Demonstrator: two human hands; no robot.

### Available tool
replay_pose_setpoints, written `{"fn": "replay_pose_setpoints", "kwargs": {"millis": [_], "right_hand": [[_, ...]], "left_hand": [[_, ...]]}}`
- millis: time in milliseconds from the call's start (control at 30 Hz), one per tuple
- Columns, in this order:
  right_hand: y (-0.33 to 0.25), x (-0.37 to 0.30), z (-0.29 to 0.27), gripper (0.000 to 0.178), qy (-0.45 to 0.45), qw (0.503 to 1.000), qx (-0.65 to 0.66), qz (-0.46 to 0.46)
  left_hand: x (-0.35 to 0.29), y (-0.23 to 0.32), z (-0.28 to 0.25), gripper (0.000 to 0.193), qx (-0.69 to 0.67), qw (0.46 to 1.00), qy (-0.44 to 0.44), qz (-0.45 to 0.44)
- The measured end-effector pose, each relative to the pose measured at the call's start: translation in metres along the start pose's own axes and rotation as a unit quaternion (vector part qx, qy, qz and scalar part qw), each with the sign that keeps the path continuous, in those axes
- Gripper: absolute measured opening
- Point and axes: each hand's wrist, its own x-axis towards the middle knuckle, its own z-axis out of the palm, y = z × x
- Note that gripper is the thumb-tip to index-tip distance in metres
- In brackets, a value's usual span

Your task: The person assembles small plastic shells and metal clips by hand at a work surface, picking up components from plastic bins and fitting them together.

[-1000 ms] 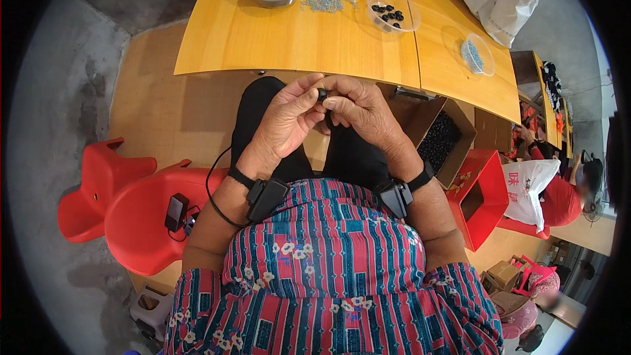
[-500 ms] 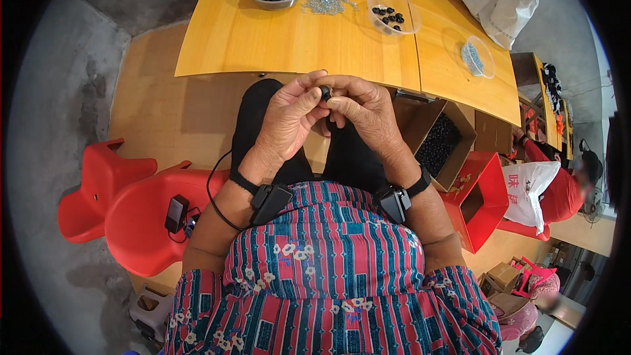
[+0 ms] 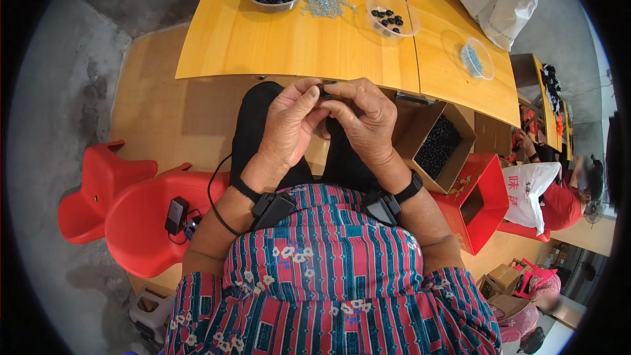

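In front of my lap, close to the table's near edge, both hands meet around a small black round part (image 3: 323, 91). My left hand (image 3: 288, 120) pinches it between thumb and fingers. My right hand (image 3: 365, 117) closes on its other side, thumb and fingertips pressed together there. Most of the part is covered by my fingers, and whether the right fingertips also hold something smaller cannot be made out. On the yellow table (image 3: 302, 49), a clear bowl (image 3: 276, 6) is heaped with similar black parts. Beside it lies a loose pile of small clear bluish pieces (image 3: 325, 4).
Another clear bowl (image 3: 413, 21) holds several black parts; a smaller clear cup (image 3: 485, 59) contains bluish pieces. Right of my knees stand a cardboard box (image 3: 415, 137) of black parts and a red box (image 3: 460, 220). Red chairs (image 3: 141, 223) stand left. Other people work at far right.
My right hand has shifted slightly, its fingers bending further over the black part, which shows less now. The left hand stays nearly in place, still pinching.
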Motion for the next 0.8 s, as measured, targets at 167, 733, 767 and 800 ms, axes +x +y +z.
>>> {"fn": "replay_pose_setpoints", "kwargs": {"millis": [167,733,767,800], "right_hand": [[0.001,-0.002,0.001,0.013,-0.028,0.976,0.161,0.145],[0.009,-0.010,0.003,0.019,-0.002,0.841,0.446,0.308],[0.009,-0.009,0.003,0.018,0.001,0.841,0.444,0.308],[0.009,-0.009,0.003,0.018,0.001,0.841,0.444,0.307]], "left_hand": [[0.001,0.001,-0.001,0.013,0.001,1.000,0.000,-0.019],[0.002,0.004,-0.008,0.006,-0.045,0.998,-0.023,-0.040],[0.001,0.004,-0.007,0.006,-0.051,0.998,-0.021,-0.034],[0.001,0.004,-0.006,0.006,-0.051,0.998,-0.021,-0.034]]}}
